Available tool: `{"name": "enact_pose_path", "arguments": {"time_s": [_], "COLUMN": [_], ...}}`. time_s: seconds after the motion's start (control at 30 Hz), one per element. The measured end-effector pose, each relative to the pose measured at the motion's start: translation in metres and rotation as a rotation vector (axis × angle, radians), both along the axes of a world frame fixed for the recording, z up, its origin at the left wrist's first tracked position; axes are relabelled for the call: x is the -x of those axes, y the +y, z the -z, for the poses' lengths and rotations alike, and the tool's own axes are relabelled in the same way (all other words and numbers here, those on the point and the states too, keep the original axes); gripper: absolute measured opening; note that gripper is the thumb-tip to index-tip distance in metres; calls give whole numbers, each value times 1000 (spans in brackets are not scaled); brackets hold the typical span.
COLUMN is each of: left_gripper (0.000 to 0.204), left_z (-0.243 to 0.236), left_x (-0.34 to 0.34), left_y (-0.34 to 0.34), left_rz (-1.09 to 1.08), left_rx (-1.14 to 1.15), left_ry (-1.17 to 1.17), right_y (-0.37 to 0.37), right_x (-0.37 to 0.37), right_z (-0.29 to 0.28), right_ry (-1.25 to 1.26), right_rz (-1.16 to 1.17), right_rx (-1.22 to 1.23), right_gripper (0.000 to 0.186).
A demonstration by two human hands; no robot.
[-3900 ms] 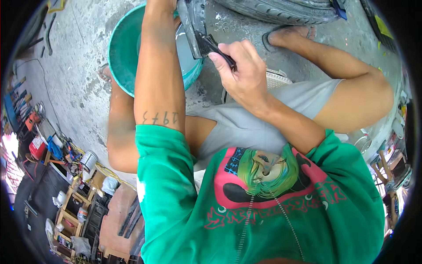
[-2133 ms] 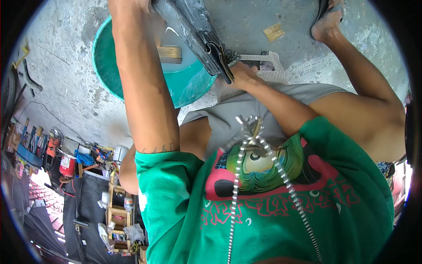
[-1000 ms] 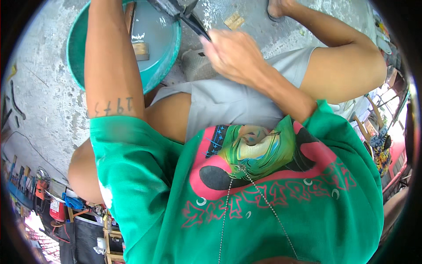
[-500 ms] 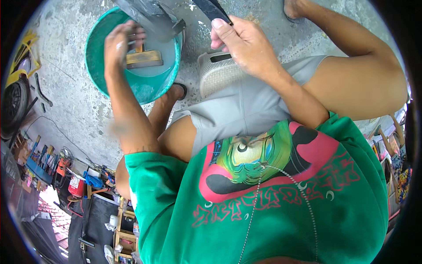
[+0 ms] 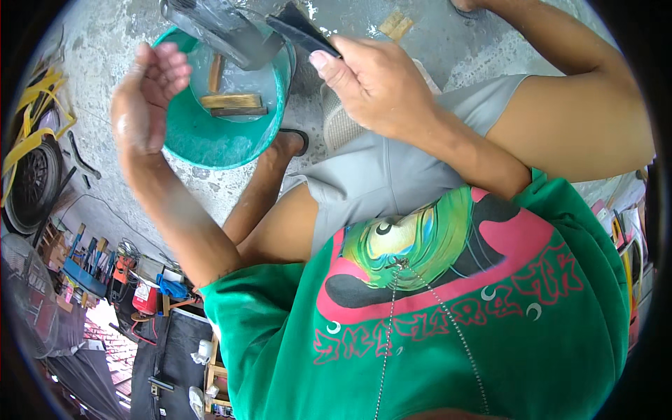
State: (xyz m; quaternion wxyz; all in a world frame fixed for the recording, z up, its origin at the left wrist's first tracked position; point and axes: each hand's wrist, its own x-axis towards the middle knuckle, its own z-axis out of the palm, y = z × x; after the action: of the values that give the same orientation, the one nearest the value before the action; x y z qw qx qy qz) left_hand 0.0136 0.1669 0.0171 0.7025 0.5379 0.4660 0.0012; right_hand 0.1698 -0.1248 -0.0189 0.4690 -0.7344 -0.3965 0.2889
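My right hand (image 5: 388, 87) grips a black flat piece (image 5: 304, 31) with a straight edge, its thumb pressed along the near end. My left hand (image 5: 150, 101) is empty and raised over the left rim of a green bucket (image 5: 224, 150), palm showing and fingers loosely curled. Cloudy water fills the bucket's bottom. Inside lie a yellowish-brown block (image 5: 231, 101), a dark flat block (image 5: 239, 111) against it, and a narrow brown block (image 5: 215, 73). A dark grey, smooth piece (image 5: 227, 31) hangs over the bucket's far side; what supports it cannot be made out.
A beige textured box-like thing (image 5: 337, 119) stands by my legs. A yellowish flat scrap (image 5: 396, 26) lies on the rough grey floor (image 5: 105, 175). Left are a spoked wheel (image 5: 35, 182) and yellow strips (image 5: 35, 105); tools and a red container (image 5: 145, 299) sit lower left.
My left hand has moved left, from over the water to the bucket's left rim. My right hand and the black piece have shifted left and slightly down, nearer the grey piece.
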Motion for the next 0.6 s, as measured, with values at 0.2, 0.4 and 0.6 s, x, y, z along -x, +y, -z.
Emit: {"name": "enact_pose_path", "arguments": {"time_s": [0.2, 0.4, 0.6], "left_gripper": [46, 65, 64], "left_z": [-40, 59, 67], "left_x": [-51, -71, -113], "left_y": [-43, 73, 19], "left_rz": [284, 127, 180], "left_rx": [-339, -899, -1079], "left_ry": [99, 33, 227], "right_y": [21, 50, 40], "right_x": [19, 33, 36], "right_z": [-6, 2, 16], "right_ry": [-266, -348, -381], "right_rz": [-52, -247, -219], "right_rx": [27, 200, 227], "right_gripper": [27, 24, 23]}}
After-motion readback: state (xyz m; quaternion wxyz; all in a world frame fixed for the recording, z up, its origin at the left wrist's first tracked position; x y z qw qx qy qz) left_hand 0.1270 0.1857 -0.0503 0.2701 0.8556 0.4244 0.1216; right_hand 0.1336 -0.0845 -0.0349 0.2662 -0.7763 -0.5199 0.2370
